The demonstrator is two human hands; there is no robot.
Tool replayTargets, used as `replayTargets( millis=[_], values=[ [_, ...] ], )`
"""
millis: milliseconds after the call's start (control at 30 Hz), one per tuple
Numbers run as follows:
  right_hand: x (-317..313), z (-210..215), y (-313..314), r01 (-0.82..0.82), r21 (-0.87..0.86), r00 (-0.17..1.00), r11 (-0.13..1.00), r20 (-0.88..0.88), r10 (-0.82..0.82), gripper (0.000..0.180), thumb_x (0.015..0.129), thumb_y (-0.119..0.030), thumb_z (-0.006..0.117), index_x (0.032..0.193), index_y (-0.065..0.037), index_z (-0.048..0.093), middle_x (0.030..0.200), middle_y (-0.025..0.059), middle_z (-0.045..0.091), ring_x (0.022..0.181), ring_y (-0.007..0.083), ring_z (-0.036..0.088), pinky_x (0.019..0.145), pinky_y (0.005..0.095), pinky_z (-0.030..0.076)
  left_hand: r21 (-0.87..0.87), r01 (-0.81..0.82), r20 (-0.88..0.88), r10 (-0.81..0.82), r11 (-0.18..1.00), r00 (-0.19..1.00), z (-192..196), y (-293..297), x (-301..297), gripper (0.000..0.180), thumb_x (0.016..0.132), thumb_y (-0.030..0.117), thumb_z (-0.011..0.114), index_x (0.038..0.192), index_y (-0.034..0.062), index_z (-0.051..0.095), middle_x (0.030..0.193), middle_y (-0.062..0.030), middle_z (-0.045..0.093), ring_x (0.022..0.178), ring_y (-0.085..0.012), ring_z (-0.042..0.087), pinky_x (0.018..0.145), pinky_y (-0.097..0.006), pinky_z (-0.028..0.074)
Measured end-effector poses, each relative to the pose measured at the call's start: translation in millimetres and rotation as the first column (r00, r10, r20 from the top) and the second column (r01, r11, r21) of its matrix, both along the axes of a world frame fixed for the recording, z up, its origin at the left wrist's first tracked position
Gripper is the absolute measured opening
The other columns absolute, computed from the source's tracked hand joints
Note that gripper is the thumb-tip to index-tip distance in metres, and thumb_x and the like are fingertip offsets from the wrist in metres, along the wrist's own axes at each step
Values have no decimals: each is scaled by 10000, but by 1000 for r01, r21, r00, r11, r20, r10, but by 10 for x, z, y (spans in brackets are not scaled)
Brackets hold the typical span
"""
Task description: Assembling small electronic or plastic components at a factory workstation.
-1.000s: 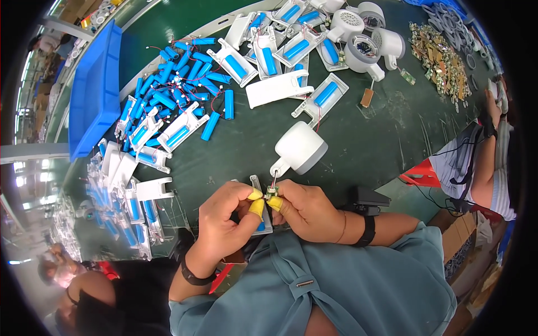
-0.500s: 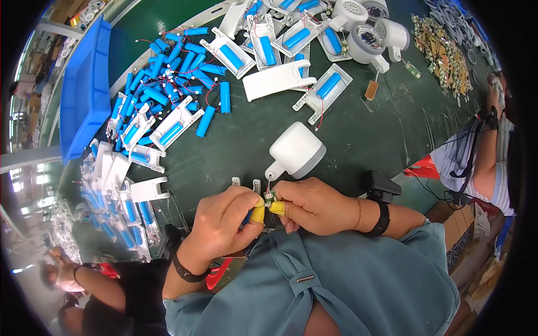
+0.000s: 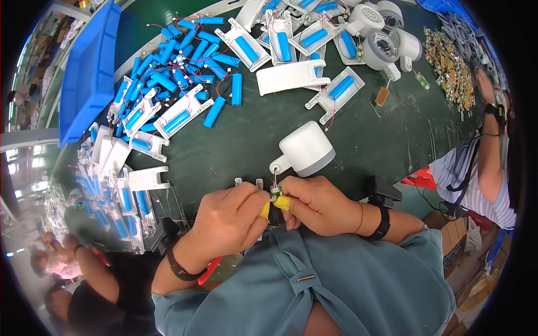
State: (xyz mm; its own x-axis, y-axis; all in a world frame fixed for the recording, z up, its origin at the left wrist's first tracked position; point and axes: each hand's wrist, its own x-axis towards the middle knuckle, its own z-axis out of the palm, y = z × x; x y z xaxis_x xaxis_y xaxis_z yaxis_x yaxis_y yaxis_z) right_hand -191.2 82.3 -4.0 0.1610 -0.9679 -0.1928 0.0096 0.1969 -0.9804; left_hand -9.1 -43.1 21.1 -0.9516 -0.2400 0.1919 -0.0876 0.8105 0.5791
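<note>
Green circuit board pinched in right hand
Long axis seemingly outward from the fingers; white housing beyond them; left hand just leftward, its hold hidden, cannot tell

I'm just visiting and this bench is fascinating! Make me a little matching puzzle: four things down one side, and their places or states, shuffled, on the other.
Things
1. Blue bin
2. Grey rings
3. Circuit board nearest the person
4. White round housing nearest the person

Places and states
A. At the fingertips of the right hand
B. Piled at the picture's upper right
C. Lying on the green bench top, its grey rim facing lower right
D. At the picture's upper left

Pairs: 1-D, 2-B, 3-A, 4-C
</note>
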Motion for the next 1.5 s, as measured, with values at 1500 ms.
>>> replayTargets(
  millis=[1500],
  values=[
    [296, -164, 63, 298, -407, 863, 863, -272, -426, 164, 907, -54, 578, 1032, 15, 496, 806, 186, 609, 678, 372, 632, 589, 426, 514, 330, -293, 202, 236, 897, 951, 119, 112, -84, 205, 794, -47, 555, 994, -29, 597, 824, -125, 574, 691, -216, 596, 615, -293, 458]
  ],
)
